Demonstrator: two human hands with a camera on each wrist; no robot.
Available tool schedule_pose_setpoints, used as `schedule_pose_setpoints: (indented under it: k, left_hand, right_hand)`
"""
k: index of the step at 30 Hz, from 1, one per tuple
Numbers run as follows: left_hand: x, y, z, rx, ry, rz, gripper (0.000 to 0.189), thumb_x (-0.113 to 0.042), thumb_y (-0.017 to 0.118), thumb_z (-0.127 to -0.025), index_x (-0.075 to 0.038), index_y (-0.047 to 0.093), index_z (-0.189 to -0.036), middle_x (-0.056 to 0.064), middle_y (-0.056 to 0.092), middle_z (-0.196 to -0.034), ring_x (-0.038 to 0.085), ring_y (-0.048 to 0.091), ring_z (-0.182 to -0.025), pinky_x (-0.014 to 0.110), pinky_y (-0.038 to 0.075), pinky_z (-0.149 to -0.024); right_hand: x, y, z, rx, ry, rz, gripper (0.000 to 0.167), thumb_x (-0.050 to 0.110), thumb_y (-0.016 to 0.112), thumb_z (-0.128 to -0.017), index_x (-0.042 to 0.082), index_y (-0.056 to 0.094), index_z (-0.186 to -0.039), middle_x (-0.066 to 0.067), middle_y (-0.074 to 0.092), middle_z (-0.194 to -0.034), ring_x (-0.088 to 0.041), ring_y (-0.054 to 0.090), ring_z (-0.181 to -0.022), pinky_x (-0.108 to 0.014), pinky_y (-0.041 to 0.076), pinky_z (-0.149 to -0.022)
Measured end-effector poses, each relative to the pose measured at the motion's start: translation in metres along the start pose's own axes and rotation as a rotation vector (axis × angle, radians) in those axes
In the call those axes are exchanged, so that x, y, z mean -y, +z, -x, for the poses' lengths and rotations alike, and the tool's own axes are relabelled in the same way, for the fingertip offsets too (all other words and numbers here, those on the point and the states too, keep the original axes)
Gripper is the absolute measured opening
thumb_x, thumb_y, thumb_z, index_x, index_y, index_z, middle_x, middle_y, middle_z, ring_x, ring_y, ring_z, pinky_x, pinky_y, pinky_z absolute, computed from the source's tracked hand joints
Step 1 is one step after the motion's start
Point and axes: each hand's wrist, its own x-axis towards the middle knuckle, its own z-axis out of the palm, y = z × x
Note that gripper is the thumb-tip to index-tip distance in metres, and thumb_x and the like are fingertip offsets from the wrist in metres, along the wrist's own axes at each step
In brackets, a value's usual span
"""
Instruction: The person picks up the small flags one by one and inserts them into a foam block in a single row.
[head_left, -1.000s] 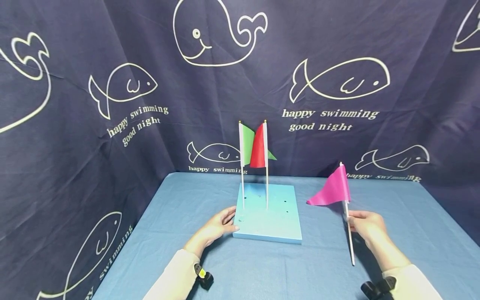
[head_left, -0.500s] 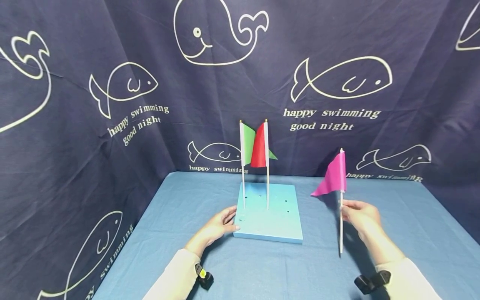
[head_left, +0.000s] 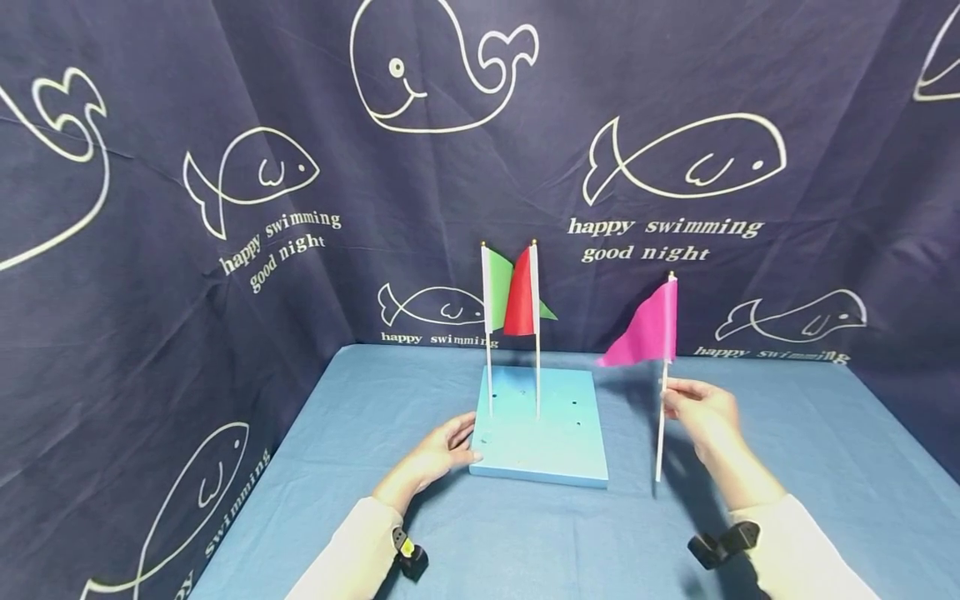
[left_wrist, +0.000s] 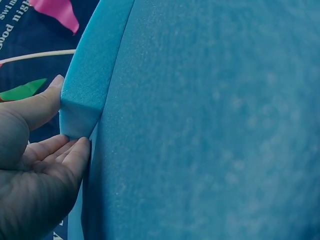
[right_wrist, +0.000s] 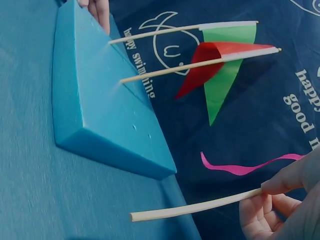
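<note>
A light-blue foam board (head_left: 558, 446) lies on the table, with a green flag (head_left: 498, 287) and a red flag (head_left: 519, 304) standing upright in it on thin wooden sticks. My left hand (head_left: 437, 454) holds the board's left front edge, thumb on top and fingers against the side, as the left wrist view (left_wrist: 50, 150) shows. Right of the board, my right hand (head_left: 703, 410) pinches the stick of a pink flag (head_left: 648, 329) between thumb and fingers. The stick's bare lower end (right_wrist: 150, 215) hangs above the table, apart from the board.
Several small holes show in the board's top, two of them near its right side. Blue cloth covers the table (head_left: 525, 542). A dark curtain (head_left: 480, 192) with white fish drawings hangs right behind the table's far edge and along the left.
My right hand has moved left and farther from me, lifting the pink flag and bringing it nearer the board. The stick stands more upright. My left hand stays on the board.
</note>
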Motion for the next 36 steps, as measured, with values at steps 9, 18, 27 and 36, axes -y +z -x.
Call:
schedule_pose_setpoints:
  k: [9, 18, 27, 36]
  left_hand:
    - [0.002, 0.0, 0.0, -0.001, -0.01, 0.012, 0.075, 0.001, 0.065, -0.088, 0.007, 0.023, -0.15, 0.028, 0.025, -0.155, 0.04, 0.025, -0.144, 0.044, 0.027, -0.119]
    - [0.001, 0.0, -0.001, 0.0, -0.021, 0.027, 0.075, 0.0, 0.066, -0.088, 0.006, 0.022, -0.15, 0.028, 0.025, -0.155, 0.039, 0.025, -0.144, 0.044, 0.027, -0.119]
    - [0.0, -0.002, 0.001, -0.003, -0.025, 0.032, 0.076, 0.001, 0.065, -0.088, 0.007, 0.022, -0.15, 0.028, 0.023, -0.156, 0.04, 0.023, -0.145, 0.045, 0.026, -0.119]
    - [-0.004, 0.0, 0.001, -0.013, -0.028, 0.02, 0.074, 0.002, 0.066, -0.087, 0.008, 0.025, -0.148, 0.029, 0.026, -0.154, 0.041, 0.025, -0.144, 0.046, 0.026, -0.119]
  right_hand:
    - [0.005, 0.014, -0.003, -0.023, -0.018, -0.042, 0.016, -0.002, 0.059, -0.09, 0.003, 0.069, -0.102, 0.021, 0.062, -0.063, 0.002, 0.062, -0.058, -0.014, 0.058, -0.062]
    - [0.005, 0.024, -0.004, -0.054, -0.033, -0.116, 0.02, -0.002, 0.06, -0.09, 0.015, 0.068, -0.088, 0.021, 0.063, -0.064, 0.003, 0.062, -0.059, -0.014, 0.058, -0.062]
    - [0.01, 0.041, -0.009, -0.063, -0.076, -0.097, 0.023, 0.0, 0.063, -0.09, -0.006, 0.063, -0.112, 0.021, 0.063, -0.067, 0.004, 0.062, -0.062, -0.013, 0.057, -0.065]
    - [0.009, 0.055, -0.009, -0.041, -0.12, -0.138, 0.029, -0.003, 0.061, -0.09, -0.014, 0.059, -0.117, 0.019, 0.064, -0.069, 0.004, 0.062, -0.064, -0.012, 0.057, -0.064]
